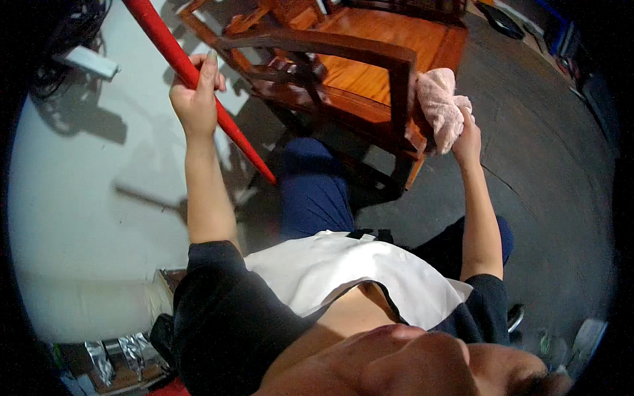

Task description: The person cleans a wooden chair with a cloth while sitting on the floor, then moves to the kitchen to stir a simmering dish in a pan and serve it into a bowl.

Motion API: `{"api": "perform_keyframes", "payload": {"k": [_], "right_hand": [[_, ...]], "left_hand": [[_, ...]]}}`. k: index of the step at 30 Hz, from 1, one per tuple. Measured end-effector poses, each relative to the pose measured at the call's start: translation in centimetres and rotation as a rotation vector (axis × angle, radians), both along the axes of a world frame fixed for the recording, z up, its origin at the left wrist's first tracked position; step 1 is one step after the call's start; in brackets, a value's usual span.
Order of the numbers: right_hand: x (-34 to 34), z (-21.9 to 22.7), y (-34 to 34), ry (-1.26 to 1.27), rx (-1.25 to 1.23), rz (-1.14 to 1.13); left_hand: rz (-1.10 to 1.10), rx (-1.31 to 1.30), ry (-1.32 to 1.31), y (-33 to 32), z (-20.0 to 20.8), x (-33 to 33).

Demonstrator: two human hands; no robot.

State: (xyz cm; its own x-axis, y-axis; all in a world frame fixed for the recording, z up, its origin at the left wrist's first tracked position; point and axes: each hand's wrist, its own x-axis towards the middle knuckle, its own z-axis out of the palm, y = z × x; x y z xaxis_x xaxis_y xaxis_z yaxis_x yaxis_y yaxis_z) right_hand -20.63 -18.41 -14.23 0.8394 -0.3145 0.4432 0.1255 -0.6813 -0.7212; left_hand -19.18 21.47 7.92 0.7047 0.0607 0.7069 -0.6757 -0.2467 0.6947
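Observation:
My left hand (196,99) is closed around a long red pole (232,129), which slants from the top left down toward my knee. In my right hand (467,137) is a bunched pale pink cloth (438,109), pressed against or right beside the near right corner of a wooden armchair (370,79). The chair is reddish brown and glossy, with a flat seat and a dark armrest (317,43) on the side facing me. The cloth hides the part of the chair behind it. The pole's upper end runs out of view.
A pale wall (72,198) stands on my left, with a white box-like fitting (92,61) and dark cables above. The dark grey floor (548,165) stretches to the right. Several items line the far right edge. Silvery packets (115,360) lie on a shelf at lower left.

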Motion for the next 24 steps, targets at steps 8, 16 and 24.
{"api": "perform_keyframes", "payload": {"k": [8, 16, 24], "right_hand": [[-0.3, -4.3, -0.1, 0.028, 0.055, -0.067], [-7.4, -3.3, 0.4, 0.234, 0.173, -0.08], [-6.2, 4.8, -0.1, 0.336, -0.028, 0.081]], "left_hand": [[-0.129, 0.25, 0.015, -0.5, -1.2, 11.5], [-0.02, 1.16, -0.078, -2.1, -1.2, 18.4], [-0.051, 0.922, -0.077, -0.9, -3.8, 20.9]]}}
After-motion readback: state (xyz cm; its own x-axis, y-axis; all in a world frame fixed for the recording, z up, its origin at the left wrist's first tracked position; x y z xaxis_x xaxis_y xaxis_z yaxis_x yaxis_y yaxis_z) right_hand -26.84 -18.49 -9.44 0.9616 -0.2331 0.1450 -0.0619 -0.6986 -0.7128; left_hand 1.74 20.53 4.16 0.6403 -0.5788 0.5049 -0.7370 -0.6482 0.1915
